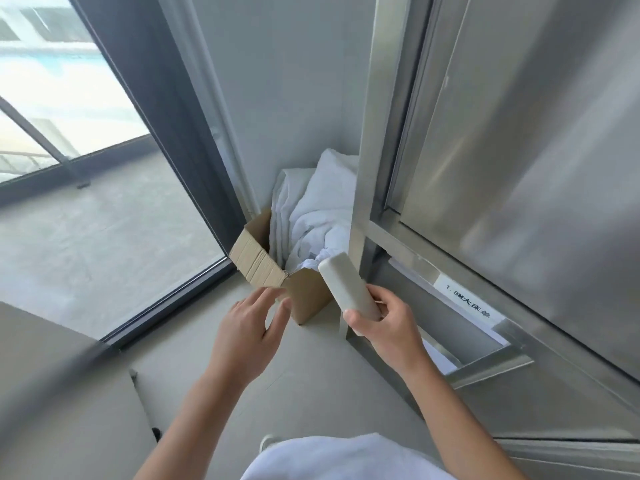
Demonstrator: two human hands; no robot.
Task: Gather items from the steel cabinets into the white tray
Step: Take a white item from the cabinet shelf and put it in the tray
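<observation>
**White block in hand beside the steel cabinet**

Pale grey floor [214, 393] runs from a dark-framed window [114, 140] on the left to a steel cabinet [519, 168] on the right, with a white wall between them. A cabinet rail carries a white label [465, 301] with printed characters, and white sheets show in the slot just below it.

An open cardboard box [273, 271] stands in the corner between window and cabinet, one flap turned outward toward the glass. Crumpled white linen [311, 209] is heaped in it and rises above its rim against the wall.

The right hand [388, 323] is closed around the lower end of a white, rounded block [348, 285]; thumb on the near side, fingers wrapped behind. The block tilts up and to the left, its free end in front of the box and linen, just beside the cabinet's edge.

The left hand [252, 327] holds nothing; its fingers are loosely spread and point toward the box's near corner. Whether they touch the cardboard cannot be told.

White cloth [346, 459] fills the bottom edge of the view between the two forearms. No part of it can be told to be a tray.
</observation>
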